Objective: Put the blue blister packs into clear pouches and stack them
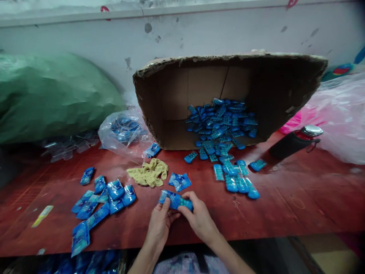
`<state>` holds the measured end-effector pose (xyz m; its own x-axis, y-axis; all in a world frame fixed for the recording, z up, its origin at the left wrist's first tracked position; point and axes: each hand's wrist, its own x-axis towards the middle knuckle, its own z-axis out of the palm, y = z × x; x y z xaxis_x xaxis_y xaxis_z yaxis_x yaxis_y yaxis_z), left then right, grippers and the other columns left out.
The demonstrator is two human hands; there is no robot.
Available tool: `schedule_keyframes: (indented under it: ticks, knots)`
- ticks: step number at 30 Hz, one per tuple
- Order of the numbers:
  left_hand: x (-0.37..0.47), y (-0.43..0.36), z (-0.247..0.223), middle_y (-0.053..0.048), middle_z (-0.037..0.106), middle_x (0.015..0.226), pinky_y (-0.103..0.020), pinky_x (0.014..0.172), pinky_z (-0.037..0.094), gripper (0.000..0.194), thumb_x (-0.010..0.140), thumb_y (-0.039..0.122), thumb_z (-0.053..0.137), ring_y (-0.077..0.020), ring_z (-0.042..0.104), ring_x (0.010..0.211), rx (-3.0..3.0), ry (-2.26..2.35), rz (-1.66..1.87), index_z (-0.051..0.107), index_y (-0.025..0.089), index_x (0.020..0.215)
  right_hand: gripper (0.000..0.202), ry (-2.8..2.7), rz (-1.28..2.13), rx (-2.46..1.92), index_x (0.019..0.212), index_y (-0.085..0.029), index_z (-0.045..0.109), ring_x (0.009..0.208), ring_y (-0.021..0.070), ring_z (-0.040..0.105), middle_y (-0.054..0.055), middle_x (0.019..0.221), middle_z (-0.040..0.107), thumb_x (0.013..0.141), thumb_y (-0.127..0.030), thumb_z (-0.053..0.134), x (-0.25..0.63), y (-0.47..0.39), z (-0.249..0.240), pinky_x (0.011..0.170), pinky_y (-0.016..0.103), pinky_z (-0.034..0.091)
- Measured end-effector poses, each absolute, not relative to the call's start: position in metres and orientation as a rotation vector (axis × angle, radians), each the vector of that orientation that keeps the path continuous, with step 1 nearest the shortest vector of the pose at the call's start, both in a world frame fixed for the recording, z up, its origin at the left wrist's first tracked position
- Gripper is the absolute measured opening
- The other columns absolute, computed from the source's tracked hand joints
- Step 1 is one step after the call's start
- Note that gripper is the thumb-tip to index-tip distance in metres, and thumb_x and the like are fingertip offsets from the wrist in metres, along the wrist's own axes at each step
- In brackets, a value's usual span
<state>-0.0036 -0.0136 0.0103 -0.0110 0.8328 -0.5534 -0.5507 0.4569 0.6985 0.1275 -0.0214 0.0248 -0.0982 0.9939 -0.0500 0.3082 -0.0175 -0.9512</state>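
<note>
Near the table's front edge, my left hand (160, 220) pinches a blue printed packet (170, 198) between thumb and fingers. From the packet's right end sticks out a small blue case with teal beads (186, 203), which my right hand (199, 217) grips. The case is partly inside the packet. Just beyond my hands lie flat blue packets (179, 181) and a crumpled yellow cloth (148, 173). Loose cases (237, 179) like the held one lie to the right. At the left is a cluster of filled blue packets (115, 190).
A large cardboard box (176, 114) on its side opens toward me, with many cases (225, 118) spilling out. A dark bottle (293, 144) leans at the right beside pink-filled plastic (336, 118). Left are a clear bag (122, 131) of packets and a big green sack (54, 99).
</note>
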Motion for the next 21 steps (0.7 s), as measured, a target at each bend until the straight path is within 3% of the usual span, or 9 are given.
schedule_keyframes:
  ticks: [3, 7, 13, 21]
  knots:
    - [-0.004, -0.013, 0.011, -0.001, 0.064, 0.060, -0.021, 0.050, 0.049, 0.018, 0.064, 0.026, 0.067, -0.0112, 0.059, 0.052, 0.259, 1.112, 1.121, 0.057, 0.012, 0.072, 0.020, -1.603, 1.080, -1.345, 0.096, -0.021, 0.054, 0.083, 0.0170, 0.055, 0.003, 0.091, 0.058, 0.077, -0.019, 0.052, 0.120, -0.027, 0.024, 0.076, 0.027, 0.042]
    - [-0.013, -0.012, 0.010, -0.004, 0.066, 0.067, -0.026, 0.056, 0.051, 0.014, 0.069, 0.023, 0.063, -0.0155, 0.063, 0.061, 0.202, 1.118, 1.010, 0.058, 0.013, 0.076, 0.029, -1.509, 1.379, -1.108, 0.106, -0.024, 0.052, 0.090, 0.0150, 0.052, 0.001, 0.099, 0.054, 0.079, -0.015, 0.047, 0.126, -0.024, 0.025, 0.083, 0.027, 0.041]
    - [-0.019, -0.010, 0.014, -0.010, 0.069, 0.082, -0.031, 0.065, 0.052, 0.015, 0.074, 0.019, 0.056, -0.0194, 0.065, 0.073, 0.157, 0.978, 0.883, 0.060, 0.011, 0.086, 0.050, -1.265, 1.576, -1.046, 0.112, -0.027, 0.051, 0.083, 0.0135, 0.052, -0.001, 0.097, 0.052, 0.065, -0.010, 0.059, 0.138, -0.016, 0.019, 0.076, 0.026, 0.044]
    - [-0.015, -0.011, 0.022, -0.010, 0.070, 0.074, -0.029, 0.061, 0.050, 0.018, 0.074, 0.013, 0.053, -0.0222, 0.066, 0.073, 0.219, 0.748, 0.760, 0.063, 0.011, 0.089, 0.081, -1.147, 1.901, -0.806, 0.126, -0.032, 0.037, 0.092, 0.0171, 0.056, 0.003, 0.122, 0.048, 0.055, -0.008, 0.068, 0.143, -0.015, 0.028, 0.069, 0.024, 0.048]
